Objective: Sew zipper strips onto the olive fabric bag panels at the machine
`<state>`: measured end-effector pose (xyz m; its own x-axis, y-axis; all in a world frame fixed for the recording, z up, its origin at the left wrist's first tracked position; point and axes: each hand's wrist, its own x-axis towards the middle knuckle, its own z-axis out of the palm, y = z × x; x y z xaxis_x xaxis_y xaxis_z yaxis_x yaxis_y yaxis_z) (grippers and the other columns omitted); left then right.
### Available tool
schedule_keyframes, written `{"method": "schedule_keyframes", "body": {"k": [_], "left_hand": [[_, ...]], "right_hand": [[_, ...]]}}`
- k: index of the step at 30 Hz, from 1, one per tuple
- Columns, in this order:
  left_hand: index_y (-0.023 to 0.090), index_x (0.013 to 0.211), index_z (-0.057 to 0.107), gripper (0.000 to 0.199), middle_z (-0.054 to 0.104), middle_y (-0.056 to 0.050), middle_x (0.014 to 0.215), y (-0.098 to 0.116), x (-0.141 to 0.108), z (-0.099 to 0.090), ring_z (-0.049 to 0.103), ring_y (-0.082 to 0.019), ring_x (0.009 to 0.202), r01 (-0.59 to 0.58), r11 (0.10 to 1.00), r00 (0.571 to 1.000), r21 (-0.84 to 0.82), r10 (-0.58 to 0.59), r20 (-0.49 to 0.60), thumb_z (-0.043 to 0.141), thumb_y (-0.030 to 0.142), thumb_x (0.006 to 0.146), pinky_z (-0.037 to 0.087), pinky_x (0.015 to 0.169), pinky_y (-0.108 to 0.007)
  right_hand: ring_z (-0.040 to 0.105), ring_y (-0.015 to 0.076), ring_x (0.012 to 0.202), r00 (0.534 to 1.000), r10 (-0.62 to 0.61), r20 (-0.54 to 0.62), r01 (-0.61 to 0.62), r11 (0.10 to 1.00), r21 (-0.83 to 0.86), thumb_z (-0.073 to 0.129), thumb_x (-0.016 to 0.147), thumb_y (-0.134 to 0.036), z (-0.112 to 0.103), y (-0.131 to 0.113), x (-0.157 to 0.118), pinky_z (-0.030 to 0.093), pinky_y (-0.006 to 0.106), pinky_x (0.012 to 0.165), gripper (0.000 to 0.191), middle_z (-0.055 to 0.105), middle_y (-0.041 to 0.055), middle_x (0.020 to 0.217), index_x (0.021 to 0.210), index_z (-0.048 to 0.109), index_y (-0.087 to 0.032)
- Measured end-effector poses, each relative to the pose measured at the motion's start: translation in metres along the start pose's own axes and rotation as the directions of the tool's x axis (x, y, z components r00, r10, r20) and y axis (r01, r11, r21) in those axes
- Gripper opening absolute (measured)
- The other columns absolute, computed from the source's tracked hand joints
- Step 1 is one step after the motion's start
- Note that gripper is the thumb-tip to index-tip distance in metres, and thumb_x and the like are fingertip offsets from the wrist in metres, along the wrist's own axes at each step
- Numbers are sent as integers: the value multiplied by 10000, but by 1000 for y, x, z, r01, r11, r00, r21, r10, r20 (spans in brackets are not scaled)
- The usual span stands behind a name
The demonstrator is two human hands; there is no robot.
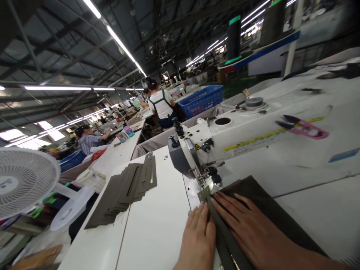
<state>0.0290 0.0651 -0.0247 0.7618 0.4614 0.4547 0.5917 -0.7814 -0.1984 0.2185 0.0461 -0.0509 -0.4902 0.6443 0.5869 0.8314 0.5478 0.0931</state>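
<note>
A dark olive-grey strip (219,225) runs up to the needle area of a white sewing machine (197,153). My left hand (198,236) rests along the strip's left edge, fingers extended and close together, just in front of the presser foot. Flat on the strip and on a wider dark fabric piece (253,187) lies my right hand (250,225), its fingers stretched out. Small yellowish glints show low on the strip, too small to name. The underside of the fabric is hidden.
A fanned stack of olive-grey cut pieces (120,191) lies on the white table (152,221). Pink-handled thread snips (306,127) rest on the machine arm. A white fan (25,183) stands at left. Beyond are a blue crate (202,99) and co-workers (161,103).
</note>
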Motion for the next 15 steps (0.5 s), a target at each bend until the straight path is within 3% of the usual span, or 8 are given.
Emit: {"method": "schedule_keyframes", "body": {"k": [4,10,15], "left_hand": [[125,869,629,389,616,-132,1148,-6,-4,5,585,-236,1067,-21,999,1000,27,20,19,247,134,942,559,833,-363],[184,1066,602,337,629,-74,1141,-25,-14,17,593,-182,1056,-103,995,994,20,104,-45,333,73,895,551,842,-271],[196,1202,527,379,639,-69,1125,-25,-15,20,606,-187,1036,-51,999,992,-19,48,-113,334,68,902,541,873,-298]], "right_hand": [[485,237,1124,994,86,-66,-85,996,21,411,802,-187,3,-5,5,335,433,918,485,559,63,1244,1284,466,-198],[514,248,1072,987,116,-110,-112,993,39,401,869,-421,-2,0,11,340,424,880,442,607,100,1163,1239,509,-205],[512,235,1073,978,180,-108,-173,983,66,369,902,-433,1,0,11,316,413,898,409,610,88,1160,1235,505,-240]]}}
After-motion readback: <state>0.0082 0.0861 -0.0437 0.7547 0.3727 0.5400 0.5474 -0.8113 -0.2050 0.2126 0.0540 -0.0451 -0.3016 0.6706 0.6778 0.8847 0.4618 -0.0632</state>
